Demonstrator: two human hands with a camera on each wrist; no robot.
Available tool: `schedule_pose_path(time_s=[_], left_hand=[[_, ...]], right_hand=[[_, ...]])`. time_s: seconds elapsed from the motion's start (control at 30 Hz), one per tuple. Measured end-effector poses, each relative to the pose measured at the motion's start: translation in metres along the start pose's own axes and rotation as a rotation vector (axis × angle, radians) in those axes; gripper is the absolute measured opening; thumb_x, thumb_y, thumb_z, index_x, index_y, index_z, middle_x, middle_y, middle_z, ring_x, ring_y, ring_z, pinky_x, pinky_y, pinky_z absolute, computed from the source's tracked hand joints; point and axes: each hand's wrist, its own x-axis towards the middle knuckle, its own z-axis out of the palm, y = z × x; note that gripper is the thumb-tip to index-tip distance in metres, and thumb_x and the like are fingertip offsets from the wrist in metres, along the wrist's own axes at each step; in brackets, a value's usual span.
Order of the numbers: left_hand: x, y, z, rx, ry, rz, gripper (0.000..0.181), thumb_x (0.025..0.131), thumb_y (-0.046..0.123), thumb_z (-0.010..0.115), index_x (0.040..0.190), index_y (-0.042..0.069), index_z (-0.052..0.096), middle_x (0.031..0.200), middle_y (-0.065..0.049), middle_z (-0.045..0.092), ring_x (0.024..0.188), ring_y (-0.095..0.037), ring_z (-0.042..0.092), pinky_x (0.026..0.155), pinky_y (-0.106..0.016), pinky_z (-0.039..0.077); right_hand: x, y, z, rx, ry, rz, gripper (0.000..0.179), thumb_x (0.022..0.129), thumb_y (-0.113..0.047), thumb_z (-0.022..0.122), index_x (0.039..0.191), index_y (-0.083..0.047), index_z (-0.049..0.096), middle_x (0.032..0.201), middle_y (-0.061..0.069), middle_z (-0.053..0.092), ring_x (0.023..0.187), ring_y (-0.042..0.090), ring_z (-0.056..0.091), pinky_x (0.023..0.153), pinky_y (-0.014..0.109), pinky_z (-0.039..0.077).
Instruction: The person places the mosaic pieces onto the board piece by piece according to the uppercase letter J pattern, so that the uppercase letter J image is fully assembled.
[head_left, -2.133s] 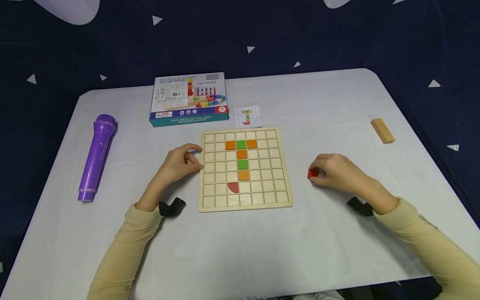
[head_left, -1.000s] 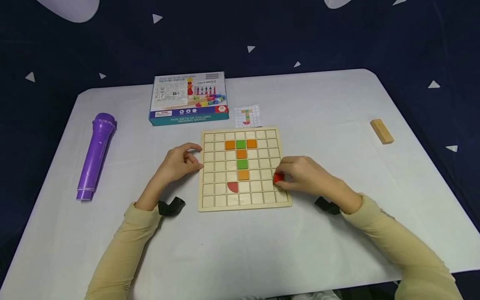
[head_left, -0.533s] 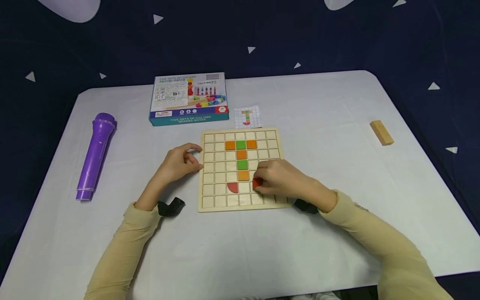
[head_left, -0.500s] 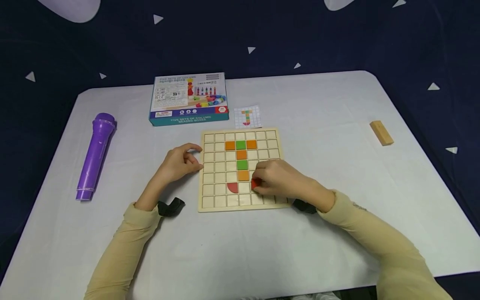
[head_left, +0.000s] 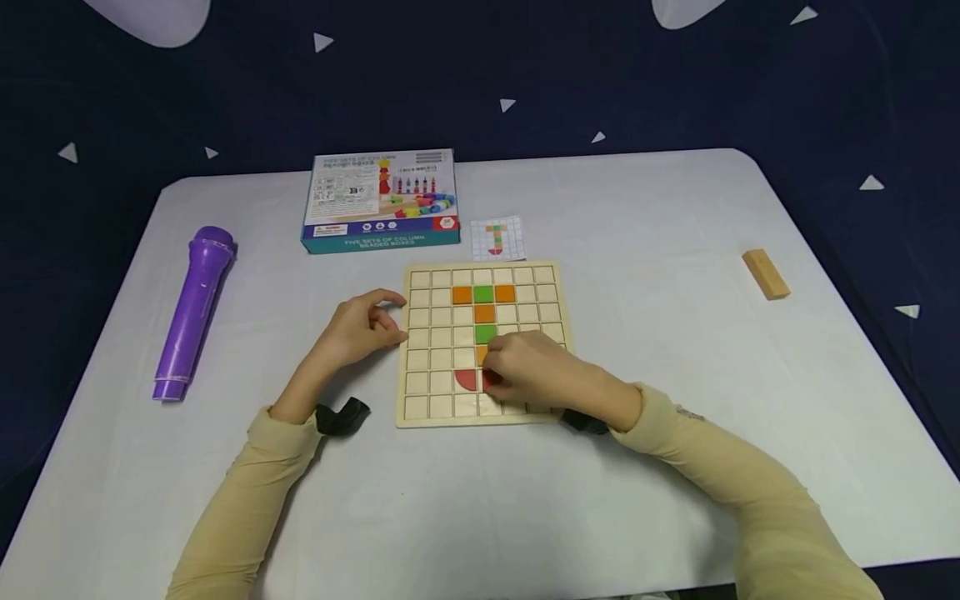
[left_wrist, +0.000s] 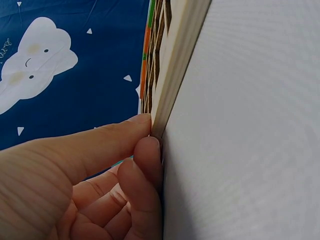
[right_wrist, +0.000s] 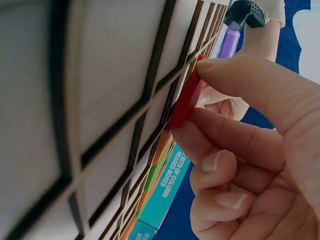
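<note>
A wooden grid board (head_left: 440, 360) lies flat on the table, with orange, green and red tiles set in some of its squares. My right hand (head_left: 542, 369) is over the lower middle of the board and pinches a red tile (right_wrist: 187, 97) between thumb and fingers. In the right wrist view that tile stands close over the grid, its outline seen nearly edge-on. Just left of it sits a red quarter-circle tile (head_left: 466, 380). The left hand (head_left: 360, 329) touches the board's left edge with thumb and fingertips, fingers relaxed. Part of an orange tile is hidden behind the right hand.
Behind the board lies a small pattern card (head_left: 498, 238) showing coloured squares on a grid. A cardboard toy box (head_left: 380, 202) is at its left. A purple cylinder (head_left: 193, 312) lies at far left, and a wooden block (head_left: 766, 274) at far right.
My right hand has carried the red tile leftward from the table right of the board to beside the quarter-circle tile. The left hand has stayed at the board's edge.
</note>
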Motion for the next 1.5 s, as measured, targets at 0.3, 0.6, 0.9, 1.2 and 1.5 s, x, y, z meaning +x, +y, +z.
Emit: schedule_pose_path(time_s=[0.3, 0.6, 0.9, 1.2, 1.5], left_hand=[[-0.001, 0.001, 0.0, -0.008, 0.003, -0.012, 0.047, 0.08, 0.01, 0.071, 0.123, 0.003, 0.054, 0.081, -0.014, 0.068, 0.06, -0.012, 0.053, 0.059, -0.024, 0.042], [0.001, 0.002, 0.004, -0.017, -0.002, 0.005, 0.047, 0.079, 0.009, 0.072, 0.122, 0.003, 0.054, 0.081, -0.013, 0.067, 0.06, -0.012, 0.053, 0.059, -0.023, 0.042], [-0.001, 0.001, 0.003, -0.015, 0.021, 0.021, 0.047, 0.079, 0.008, 0.071, 0.122, 0.002, 0.055, 0.079, -0.013, 0.067, 0.06, -0.012, 0.051, 0.058, -0.023, 0.041], [-0.003, 0.0, 0.003, -0.025, 0.022, 0.009, 0.046, 0.079, 0.007, 0.071, 0.122, 0.001, 0.054, 0.08, -0.013, 0.067, 0.06, -0.012, 0.052, 0.057, -0.023, 0.041], [-0.006, 0.0, 0.001, -0.032, 0.012, 0.018, 0.043, 0.081, 0.009, 0.07, 0.121, 0.001, 0.055, 0.079, -0.013, 0.067, 0.06, -0.01, 0.053, 0.058, -0.023, 0.042]], right_hand=[[0.003, -0.002, 0.001, -0.05, 0.0, -0.037, 0.013, 0.079, -0.013, 0.069, 0.067, -0.01, 0.063, 0.062, -0.003, 0.05, 0.054, 0.006, 0.04, 0.05, 0.016, 0.034], [-0.001, -0.002, 0.002, -0.069, -0.004, -0.018, 0.011, 0.08, -0.013, 0.071, 0.071, -0.011, 0.067, 0.064, -0.003, 0.053, 0.056, 0.007, 0.045, 0.052, 0.019, 0.041], [-0.002, -0.001, 0.003, -0.108, 0.024, -0.046, 0.011, 0.079, -0.013, 0.072, 0.07, -0.011, 0.067, 0.065, -0.003, 0.055, 0.057, 0.006, 0.049, 0.052, 0.019, 0.044], [0.0, -0.001, 0.004, -0.065, 0.028, -0.054, 0.007, 0.079, -0.008, 0.07, 0.073, -0.01, 0.068, 0.066, -0.003, 0.056, 0.059, 0.007, 0.049, 0.054, 0.019, 0.045], [-0.01, 0.023, -0.018, 0.054, 0.163, -0.067, 0.012, 0.079, -0.01, 0.071, 0.09, -0.007, 0.071, 0.081, 0.001, 0.066, 0.07, 0.01, 0.06, 0.064, 0.023, 0.05]])
